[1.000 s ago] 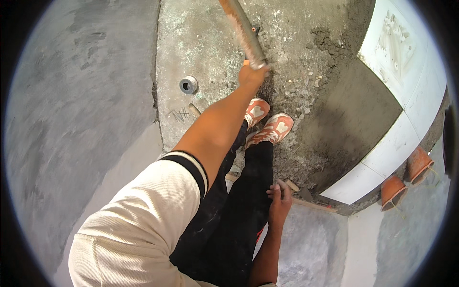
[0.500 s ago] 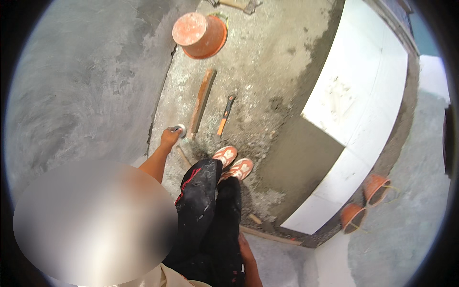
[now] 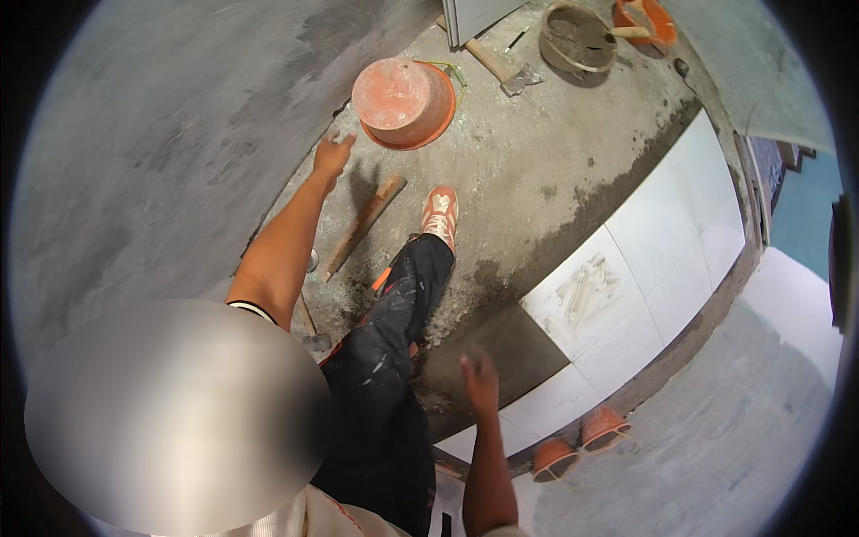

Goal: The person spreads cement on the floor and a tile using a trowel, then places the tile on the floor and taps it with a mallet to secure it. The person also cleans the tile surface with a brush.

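White tiles (image 3: 631, 331) are lying partly behind the right forearm (image 3: 490, 456). An orange bucket (image 3: 403, 103) is standing upside down near the left hand (image 3: 333, 155), whose half-open fingers are holding nothing. The right hand (image 3: 481, 380) is looking blurred; its fingers' state I cannot tell.

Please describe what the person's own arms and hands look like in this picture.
The left hand and right hand are bare, with no gloves. The left forearm and right forearm are uncovered. The left sleeve ends in a black band with white trim; a blurred patch hides most of it.
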{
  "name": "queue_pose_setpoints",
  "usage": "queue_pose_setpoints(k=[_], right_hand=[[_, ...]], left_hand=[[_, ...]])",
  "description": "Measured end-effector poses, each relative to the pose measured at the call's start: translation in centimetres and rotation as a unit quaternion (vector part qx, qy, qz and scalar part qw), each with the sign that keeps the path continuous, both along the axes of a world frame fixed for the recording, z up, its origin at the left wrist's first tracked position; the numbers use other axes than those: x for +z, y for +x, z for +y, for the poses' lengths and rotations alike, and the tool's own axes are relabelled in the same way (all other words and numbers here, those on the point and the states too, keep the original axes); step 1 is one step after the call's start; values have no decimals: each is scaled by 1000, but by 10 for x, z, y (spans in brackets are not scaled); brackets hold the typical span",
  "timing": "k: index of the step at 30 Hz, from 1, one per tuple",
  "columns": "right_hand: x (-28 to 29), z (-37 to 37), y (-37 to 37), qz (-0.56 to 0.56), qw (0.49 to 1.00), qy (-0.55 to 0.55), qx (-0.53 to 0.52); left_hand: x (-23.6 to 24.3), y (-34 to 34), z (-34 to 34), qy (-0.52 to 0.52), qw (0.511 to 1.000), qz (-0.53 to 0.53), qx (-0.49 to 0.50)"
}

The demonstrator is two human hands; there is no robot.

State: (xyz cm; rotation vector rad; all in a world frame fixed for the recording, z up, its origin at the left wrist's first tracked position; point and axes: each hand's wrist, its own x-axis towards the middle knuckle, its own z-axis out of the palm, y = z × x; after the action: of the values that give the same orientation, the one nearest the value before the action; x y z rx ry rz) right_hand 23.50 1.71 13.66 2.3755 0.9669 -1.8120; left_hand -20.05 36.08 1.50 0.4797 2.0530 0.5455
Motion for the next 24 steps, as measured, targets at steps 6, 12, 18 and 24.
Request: queue_pose_setpoints(k=[6, 12, 18, 24], right_hand=[[-133, 345, -98, 103, 962, 238, 86], [-197, 518, -207, 151, 948, 269, 74], [-206, 517, -180, 16, 922, 326, 209], [-163, 506, -114, -18, 890, 308, 335]], left_hand=[[-35, -16, 105, 5, 998, -26, 63], [-67, -2, 127, 41, 996, -50, 65], [-52, 76, 87, -29, 975, -153, 157], [-43, 148, 45, -18, 942, -275, 194]])
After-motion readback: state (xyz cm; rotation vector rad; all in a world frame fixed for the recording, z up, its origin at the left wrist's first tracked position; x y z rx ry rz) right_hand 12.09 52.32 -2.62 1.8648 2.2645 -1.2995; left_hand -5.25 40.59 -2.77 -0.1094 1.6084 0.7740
